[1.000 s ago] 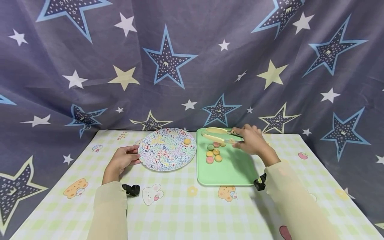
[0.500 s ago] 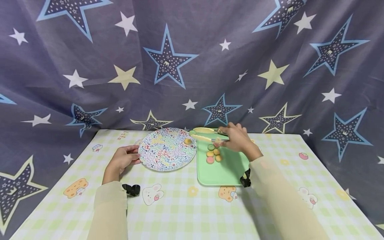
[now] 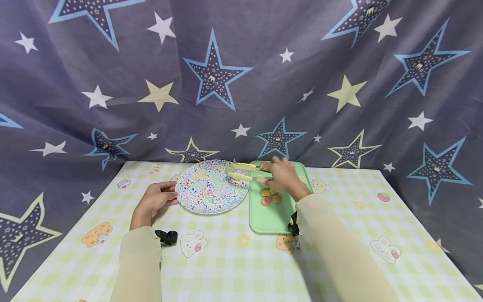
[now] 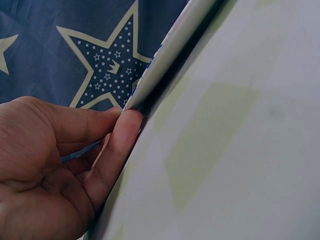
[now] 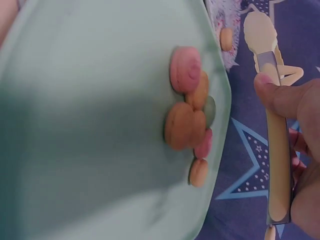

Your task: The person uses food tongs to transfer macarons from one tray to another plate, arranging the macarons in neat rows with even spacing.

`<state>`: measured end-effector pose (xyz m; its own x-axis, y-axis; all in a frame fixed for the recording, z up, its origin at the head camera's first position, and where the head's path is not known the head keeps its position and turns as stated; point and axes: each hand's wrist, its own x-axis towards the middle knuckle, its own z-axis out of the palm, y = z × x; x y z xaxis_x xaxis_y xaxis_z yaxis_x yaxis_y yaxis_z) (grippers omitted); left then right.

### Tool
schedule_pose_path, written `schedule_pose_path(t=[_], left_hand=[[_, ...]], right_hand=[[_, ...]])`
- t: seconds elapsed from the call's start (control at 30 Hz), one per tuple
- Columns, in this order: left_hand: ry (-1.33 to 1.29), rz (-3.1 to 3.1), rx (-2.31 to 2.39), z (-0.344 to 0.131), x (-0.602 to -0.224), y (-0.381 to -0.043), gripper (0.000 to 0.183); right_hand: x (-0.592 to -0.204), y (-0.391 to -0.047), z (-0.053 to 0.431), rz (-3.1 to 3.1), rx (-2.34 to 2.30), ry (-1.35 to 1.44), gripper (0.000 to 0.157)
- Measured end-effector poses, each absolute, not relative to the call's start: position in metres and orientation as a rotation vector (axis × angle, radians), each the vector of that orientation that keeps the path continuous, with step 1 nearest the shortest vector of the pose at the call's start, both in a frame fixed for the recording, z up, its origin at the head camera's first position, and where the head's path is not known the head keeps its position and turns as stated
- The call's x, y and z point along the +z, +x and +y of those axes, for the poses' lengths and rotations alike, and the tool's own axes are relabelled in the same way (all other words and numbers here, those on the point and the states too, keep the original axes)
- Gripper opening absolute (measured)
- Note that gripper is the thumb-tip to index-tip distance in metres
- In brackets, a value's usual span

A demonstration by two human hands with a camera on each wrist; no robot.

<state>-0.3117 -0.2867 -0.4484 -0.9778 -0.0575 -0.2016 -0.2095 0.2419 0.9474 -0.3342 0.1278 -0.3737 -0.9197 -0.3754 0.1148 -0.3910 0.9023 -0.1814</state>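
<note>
My left hand [image 3: 156, 199] pinches the left rim of a round plate [image 3: 205, 197] with a colourful squiggle pattern; in the left wrist view thumb and finger [image 4: 127, 127] meet at its edge. My right hand [image 3: 283, 176] grips food tongs [image 3: 245, 177] with cream tips and metal handles. Between the tips sits a green macaron [image 3: 230, 170], over the plate's right side. A yellow-orange macaron [image 5: 226, 39] lies on the plate, mostly hidden by the tongs in the head view. Several pink, orange and green macarons [image 5: 185, 69] rest on the green tray [image 3: 269, 220] below my right hand.
The tray stands just right of the plate on a checkered tablecloth [image 3: 211, 268] with cartoon prints. Behind the table hangs a dark star-patterned curtain [image 3: 264, 75]. A black wrist camera [image 3: 293, 224] sits near my right sleeve.
My right hand has moved left with the tongs, carrying the green macaron from above the tray to above the plate. The left hand has stayed at the plate's rim.
</note>
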Motion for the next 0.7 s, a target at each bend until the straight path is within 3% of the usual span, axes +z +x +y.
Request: schedule_pose_path(t=[0.7], left_hand=[[-0.249, 2.361, 1.844, -0.288, -0.449, -0.314, 0.056]], right_hand=[[-0.387, -0.334, 0.109, -3.046, 0.175, 0.550, 0.064]])
